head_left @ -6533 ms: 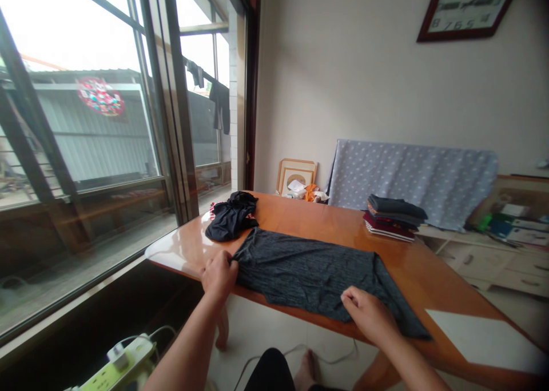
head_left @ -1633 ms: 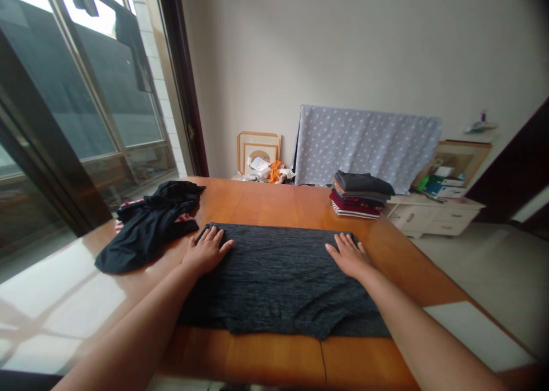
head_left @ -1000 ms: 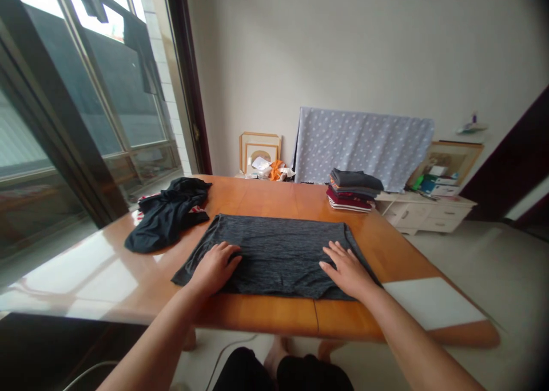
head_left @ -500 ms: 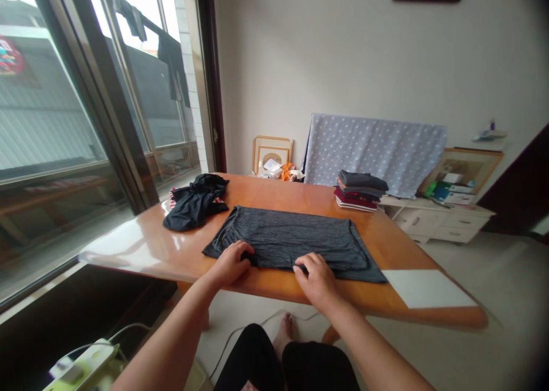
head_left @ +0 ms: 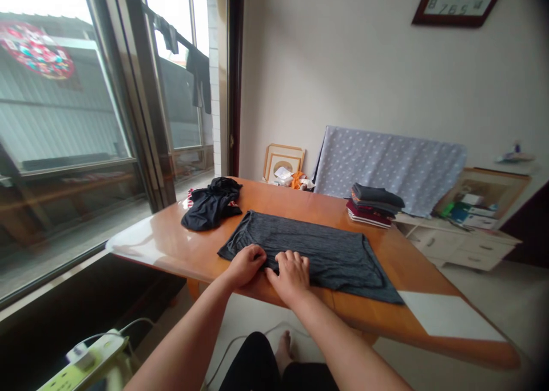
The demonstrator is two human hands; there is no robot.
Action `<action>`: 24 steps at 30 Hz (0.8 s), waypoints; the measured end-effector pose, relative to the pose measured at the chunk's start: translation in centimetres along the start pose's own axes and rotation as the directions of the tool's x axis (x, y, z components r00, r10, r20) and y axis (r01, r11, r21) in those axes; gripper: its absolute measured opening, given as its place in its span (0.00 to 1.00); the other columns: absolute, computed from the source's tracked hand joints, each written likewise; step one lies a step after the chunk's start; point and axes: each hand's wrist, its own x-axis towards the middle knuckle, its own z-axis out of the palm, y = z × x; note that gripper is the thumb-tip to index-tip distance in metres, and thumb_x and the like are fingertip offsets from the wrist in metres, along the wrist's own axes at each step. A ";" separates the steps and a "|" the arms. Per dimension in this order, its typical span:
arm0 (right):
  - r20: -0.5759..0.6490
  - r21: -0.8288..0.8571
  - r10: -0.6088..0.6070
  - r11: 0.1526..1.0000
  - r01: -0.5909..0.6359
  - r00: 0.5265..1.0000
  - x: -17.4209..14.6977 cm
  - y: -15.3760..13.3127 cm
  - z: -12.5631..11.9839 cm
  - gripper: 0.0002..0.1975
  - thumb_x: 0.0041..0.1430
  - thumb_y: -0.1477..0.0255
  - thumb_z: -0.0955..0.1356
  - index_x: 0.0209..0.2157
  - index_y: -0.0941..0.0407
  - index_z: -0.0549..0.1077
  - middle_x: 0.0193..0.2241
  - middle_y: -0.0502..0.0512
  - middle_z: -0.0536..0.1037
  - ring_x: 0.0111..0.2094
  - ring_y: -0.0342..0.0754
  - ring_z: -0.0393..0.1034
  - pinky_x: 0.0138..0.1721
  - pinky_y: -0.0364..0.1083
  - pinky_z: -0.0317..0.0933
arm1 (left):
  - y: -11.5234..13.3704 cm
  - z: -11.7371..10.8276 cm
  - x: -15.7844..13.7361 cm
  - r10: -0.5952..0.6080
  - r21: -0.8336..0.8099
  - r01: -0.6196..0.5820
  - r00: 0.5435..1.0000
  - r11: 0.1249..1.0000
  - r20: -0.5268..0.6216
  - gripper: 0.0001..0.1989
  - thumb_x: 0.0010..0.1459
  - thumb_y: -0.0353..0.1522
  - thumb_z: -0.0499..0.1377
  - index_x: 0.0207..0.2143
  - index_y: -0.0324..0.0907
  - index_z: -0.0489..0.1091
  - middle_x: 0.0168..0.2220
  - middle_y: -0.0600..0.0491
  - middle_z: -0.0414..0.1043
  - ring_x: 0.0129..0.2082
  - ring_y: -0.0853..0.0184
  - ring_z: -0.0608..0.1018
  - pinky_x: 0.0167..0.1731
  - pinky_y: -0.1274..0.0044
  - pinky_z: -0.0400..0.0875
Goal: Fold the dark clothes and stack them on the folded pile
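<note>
A dark grey heathered garment [head_left: 317, 245] lies folded flat in a long strip on the wooden table, its near side along the table's front edge. With curled fingers, my left hand [head_left: 247, 265] pinches its near edge left of the middle. Close beside it, my right hand [head_left: 290, 274] has its fingers bent over the same edge, with the thumb towards my left hand. Cloth between the fingertips is mostly hidden.
The table [head_left: 291, 201] also bears a crumpled black garment [head_left: 210, 205] at the left and a stack of folded clothes [head_left: 374, 205] at the back right. A white sheet [head_left: 450, 315] lies at the right corner. A power strip [head_left: 86, 362] stands low at the left.
My right hand has moved left along the garment's near edge, close to my left hand. The view has shifted, so the table sits lower and further right.
</note>
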 end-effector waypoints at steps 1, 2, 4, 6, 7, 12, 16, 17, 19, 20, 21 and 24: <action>0.008 -0.005 -0.021 1.000 0.021 1.000 0.1 0.1 0.0 0.11 0.60 0.61 0.70 0.40 0.52 0.73 0.40 0.58 0.76 0.47 0.56 0.64 0.50 0.54 0.49 | 0.1 0.0 0.0 -0.006 -0.010 0.006 1.000 1.000 -0.003 0.10 0.61 0.36 0.55 0.32 0.42 0.72 0.34 0.52 0.73 0.36 0.65 0.74 0.40 0.76 0.68; 0.013 -0.010 -0.042 0.999 0.042 0.999 0.2 0.2 0.0 0.08 0.61 0.64 0.69 0.39 0.52 0.73 0.40 0.57 0.76 0.47 0.56 0.64 0.50 0.54 0.49 | 0.2 -0.1 0.0 -0.015 -0.021 0.015 1.000 1.000 -0.002 0.10 0.62 0.37 0.55 0.32 0.41 0.72 0.33 0.52 0.73 0.36 0.65 0.74 0.39 0.76 0.68; 0.015 -0.018 -0.081 0.997 0.081 0.997 0.3 0.6 0.0 0.05 0.62 0.68 0.67 0.39 0.51 0.74 0.40 0.56 0.76 0.47 0.54 0.64 0.50 0.53 0.48 | 0.5 -0.2 0.0 -0.039 -0.050 0.039 0.999 0.998 0.004 0.11 0.62 0.38 0.54 0.31 0.42 0.72 0.33 0.51 0.73 0.36 0.65 0.74 0.39 0.75 0.69; 0.022 -0.020 -0.119 0.993 0.119 0.993 0.1 1.1 -0.1 0.06 0.62 0.71 0.66 0.40 0.50 0.74 0.40 0.55 0.76 0.46 0.54 0.64 0.50 0.53 0.48 | 0.7 -0.4 0.0 -0.066 -0.103 0.066 0.998 0.992 0.004 0.12 0.62 0.38 0.54 0.33 0.42 0.72 0.35 0.51 0.74 0.37 0.64 0.75 0.41 0.75 0.69; 0.028 -0.018 -0.137 0.990 0.138 0.990 -0.1 1.3 -0.1 0.08 0.62 0.72 0.66 0.41 0.49 0.75 0.40 0.55 0.76 0.46 0.54 0.63 0.50 0.53 0.48 | 0.7 -0.5 0.0 -0.079 -0.135 0.078 0.997 0.988 0.001 0.11 0.62 0.37 0.53 0.34 0.42 0.73 0.36 0.50 0.75 0.38 0.64 0.75 0.42 0.75 0.69; 0.053 0.024 -0.218 0.976 0.217 0.974 -1.3 1.9 -0.1 0.13 0.61 0.74 0.66 0.45 0.48 0.77 0.40 0.55 0.75 0.46 0.53 0.63 0.50 0.53 0.48 | 0.0 -0.5 -0.1 -0.139 -0.229 0.129 0.990 0.965 -0.032 0.12 0.58 0.31 0.51 0.38 0.41 0.74 0.39 0.51 0.76 0.42 0.64 0.76 0.47 0.73 0.69; -0.001 0.078 -0.212 0.974 0.212 0.977 -2.3 1.9 -0.4 0.14 0.62 0.67 0.67 0.49 0.49 0.76 0.40 0.56 0.75 0.45 0.54 0.63 0.50 0.53 0.48 | -0.7 -0.1 -0.2 -0.136 -0.191 0.125 0.990 0.974 -0.046 0.14 0.55 0.28 0.53 0.40 0.42 0.74 0.42 0.51 0.77 0.44 0.63 0.76 0.50 0.73 0.69; -0.012 0.093 -0.214 0.972 0.214 0.977 -2.5 2.0 -0.4 0.13 0.63 0.65 0.67 0.48 0.49 0.76 0.40 0.56 0.75 0.45 0.54 0.63 0.50 0.53 0.48 | -0.8 0.0 -0.2 -0.128 -0.178 0.118 0.991 0.977 -0.046 0.14 0.54 0.28 0.53 0.41 0.42 0.75 0.43 0.51 0.77 0.45 0.63 0.76 0.50 0.73 0.69; -0.025 0.122 -0.227 0.966 0.229 0.974 -2.8 2.1 -0.4 0.12 0.64 0.65 0.66 0.46 0.48 0.77 0.39 0.55 0.75 0.45 0.53 0.63 0.50 0.52 0.49 | -0.9 0.2 -0.2 -0.120 -0.156 0.111 0.992 0.982 -0.047 0.14 0.55 0.28 0.54 0.41 0.43 0.75 0.43 0.51 0.77 0.46 0.63 0.76 0.51 0.73 0.69; -0.033 0.136 -0.232 0.963 0.234 0.972 -2.9 2.2 -0.3 0.11 0.64 0.65 0.66 0.45 0.48 0.78 0.39 0.55 0.75 0.45 0.53 0.63 0.50 0.52 0.49 | -0.9 0.2 -0.2 -0.121 -0.146 0.113 0.991 0.983 -0.049 0.13 0.55 0.28 0.54 0.41 0.43 0.75 0.43 0.50 0.77 0.46 0.63 0.77 0.51 0.73 0.69; -0.045 0.148 -0.232 0.960 0.236 0.972 -3.0 2.3 -0.2 0.12 0.64 0.65 0.66 0.46 0.49 0.77 0.39 0.55 0.75 0.45 0.53 0.63 0.49 0.52 0.49 | -0.8 0.2 -0.1 -0.124 -0.135 0.115 0.991 0.984 -0.054 0.13 0.56 0.29 0.54 0.41 0.43 0.75 0.43 0.50 0.78 0.46 0.63 0.77 0.50 0.73 0.69; -0.085 0.167 -0.213 0.960 0.225 0.973 -3.0 2.7 0.3 0.14 0.63 0.64 0.67 0.48 0.49 0.76 0.41 0.55 0.75 0.44 0.52 0.64 0.49 0.51 0.50 | -0.4 -0.3 0.0 -0.122 -0.079 0.114 0.987 0.990 -0.104 0.12 0.59 0.30 0.53 0.42 0.42 0.74 0.43 0.50 0.78 0.45 0.63 0.77 0.50 0.73 0.69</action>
